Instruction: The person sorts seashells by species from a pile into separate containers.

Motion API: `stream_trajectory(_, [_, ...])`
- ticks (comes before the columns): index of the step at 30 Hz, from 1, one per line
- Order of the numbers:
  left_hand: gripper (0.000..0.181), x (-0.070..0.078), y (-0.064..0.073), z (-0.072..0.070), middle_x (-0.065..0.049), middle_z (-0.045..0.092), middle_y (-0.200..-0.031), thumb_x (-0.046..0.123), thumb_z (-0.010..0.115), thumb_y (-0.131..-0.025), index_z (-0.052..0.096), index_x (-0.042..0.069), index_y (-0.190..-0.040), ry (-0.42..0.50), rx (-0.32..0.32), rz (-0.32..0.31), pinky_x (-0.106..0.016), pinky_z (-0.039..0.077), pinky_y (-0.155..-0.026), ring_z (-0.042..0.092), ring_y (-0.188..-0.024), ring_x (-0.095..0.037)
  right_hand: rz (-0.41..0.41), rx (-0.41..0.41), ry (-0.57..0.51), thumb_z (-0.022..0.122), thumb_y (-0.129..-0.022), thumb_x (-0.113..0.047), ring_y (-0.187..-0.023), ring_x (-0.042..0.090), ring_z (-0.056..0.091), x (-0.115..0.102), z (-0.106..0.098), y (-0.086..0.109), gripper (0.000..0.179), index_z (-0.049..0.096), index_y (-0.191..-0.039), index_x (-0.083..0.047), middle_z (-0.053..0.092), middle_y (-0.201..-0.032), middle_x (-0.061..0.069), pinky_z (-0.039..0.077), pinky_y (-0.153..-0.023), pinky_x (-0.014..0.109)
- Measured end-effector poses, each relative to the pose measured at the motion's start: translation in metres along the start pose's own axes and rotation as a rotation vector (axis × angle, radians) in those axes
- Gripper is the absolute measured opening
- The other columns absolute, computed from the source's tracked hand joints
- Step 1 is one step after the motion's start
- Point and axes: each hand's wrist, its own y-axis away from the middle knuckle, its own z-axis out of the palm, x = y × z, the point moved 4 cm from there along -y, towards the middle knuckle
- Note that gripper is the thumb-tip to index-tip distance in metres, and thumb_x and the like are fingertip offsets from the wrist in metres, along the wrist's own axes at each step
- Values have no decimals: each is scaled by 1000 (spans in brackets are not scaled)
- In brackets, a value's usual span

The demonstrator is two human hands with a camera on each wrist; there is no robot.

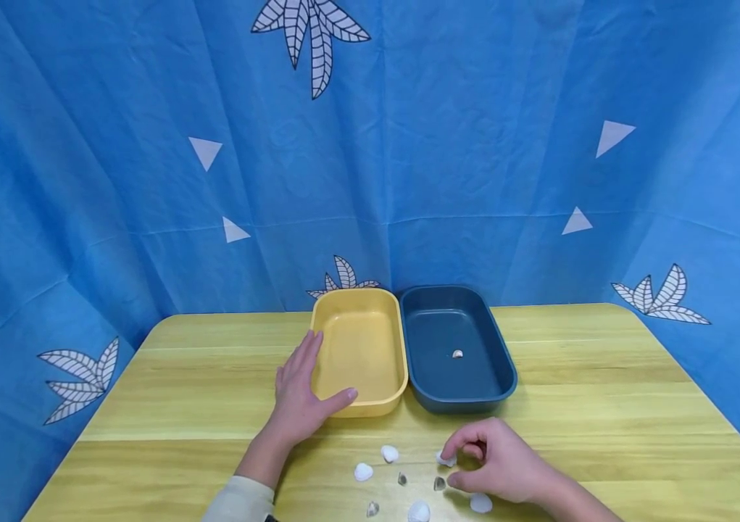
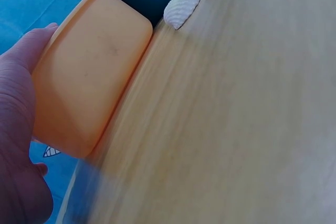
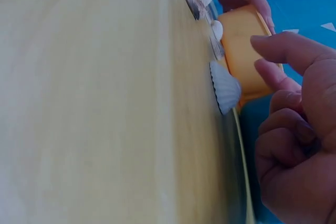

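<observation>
Along the left side of a yellow plastic bin (image 1: 358, 410) lie the straight, spread fingers of my left hand (image 1: 298, 402), its thumb at the front rim. The left wrist view shows the thumb against the bin's rim, the other fingers mostly hidden. Above the shells hovers my right hand (image 1: 503, 464), thumb and index finger apart with nothing pinched, the other fingers curled in. Its index fingertip overlaps a white seashell (image 1: 446, 460) in the head view. By its thumb is a small grey-brown shell (image 1: 439, 483), and another white shell (image 1: 481, 503) lies below the hand.
A dark blue bin (image 1: 463, 407) stands against the yellow one, a small shell (image 1: 457, 354) inside it. Several more white shells (image 1: 363, 472) and small darker ones (image 1: 402, 478) are scattered on the wooden table (image 1: 604, 406). A blue patterned curtain (image 1: 448, 145) hangs behind the table.
</observation>
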Motion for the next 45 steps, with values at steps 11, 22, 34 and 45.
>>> stream_trajectory(11, [111,1,1,0,-4,12,-166,59,78,-76,19,19,-161,-2,7,13,-69,0,-110,14,-148,-35,44,-24,12,85,-78,-12,-57,-2,37,7,8,-1,16,76,-92,-16,40,-62,-10,36,-55,15])
stream_trajectory(22, [111,2,1,0,-5,13,-166,58,78,-76,20,19,-161,-12,9,14,-70,0,-109,15,-148,-36,33,-48,75,84,-80,-14,-56,-3,37,9,9,-2,14,76,-90,-18,40,-61,-16,37,-54,16])
stream_trajectory(34, [110,1,1,0,-3,13,-166,59,78,-77,20,20,-161,-3,9,0,-68,-1,-111,14,-148,-33,-5,-77,111,83,-81,-16,-58,-5,40,9,12,-4,13,75,-89,-21,44,-63,-17,41,-55,17])
stream_trajectory(45, [110,1,0,0,-2,12,-166,59,78,-76,19,20,-161,-8,6,-11,-67,-1,-111,14,-148,-33,-16,-83,97,82,-81,-12,-58,-5,37,8,16,-4,14,74,-87,-21,43,-63,-17,35,-54,13])
